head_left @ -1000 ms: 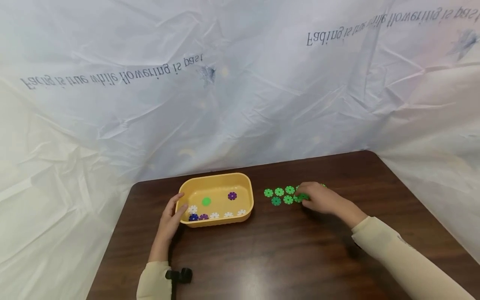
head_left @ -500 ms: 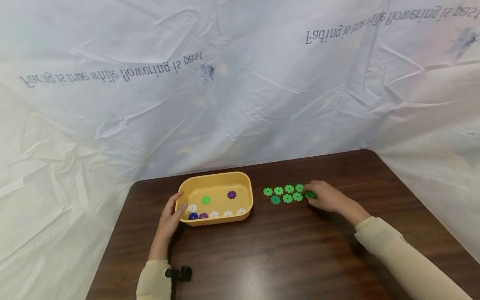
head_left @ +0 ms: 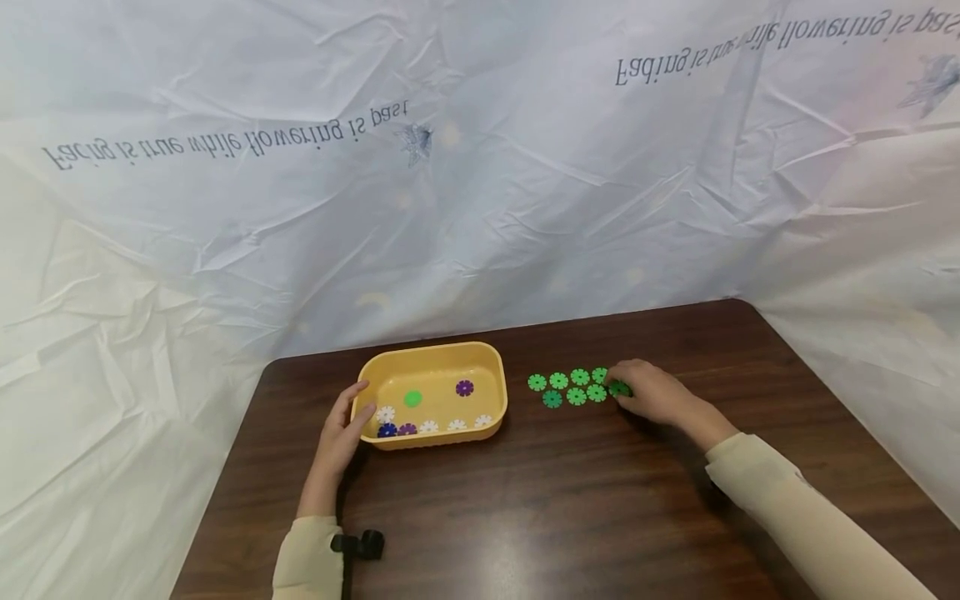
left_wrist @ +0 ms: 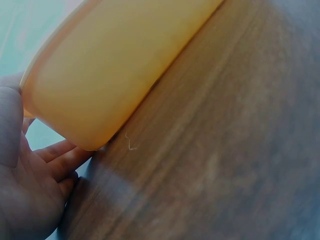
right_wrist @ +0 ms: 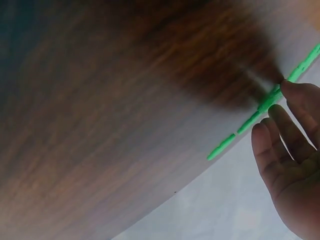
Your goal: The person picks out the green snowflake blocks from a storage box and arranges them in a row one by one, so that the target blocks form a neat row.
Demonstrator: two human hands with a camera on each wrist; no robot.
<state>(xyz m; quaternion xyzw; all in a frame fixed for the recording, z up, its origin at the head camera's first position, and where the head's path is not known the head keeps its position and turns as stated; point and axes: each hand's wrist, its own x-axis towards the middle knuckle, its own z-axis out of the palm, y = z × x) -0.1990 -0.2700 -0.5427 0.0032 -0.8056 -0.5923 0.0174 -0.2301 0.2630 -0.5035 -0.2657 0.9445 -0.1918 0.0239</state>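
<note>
My left hand (head_left: 341,437) grips the left end of a yellow plastic basin (head_left: 498,379), thumb over the rim and fingers outside. In the left wrist view, the thumb (left_wrist: 9,125) lies at the rim and other fingers spread by the basin's base. My right hand (head_left: 660,396) pinches a green snowflake disc (head_left: 619,389) at the right end of the lower row, down at the table. In the right wrist view, thumb and fingertips close in on the line of green discs (right_wrist: 248,121), seen edge-on. Fingers hide part of the upper row.
Two rows of green snowflake discs (head_left: 576,397) lie flat right of the basin; one disc (head_left: 552,399) is darker. Inside the basin are several white discs (head_left: 428,427), purple ones (head_left: 464,388), a blue one and a bright green one (head_left: 412,399). A fabric sheet (head_left: 480,208) hangs behind the table.
My right hand has moved slightly right with the green snowflake disc, uncovering more of the rows, then stayed nearly still. The left hand and the basin have not moved.
</note>
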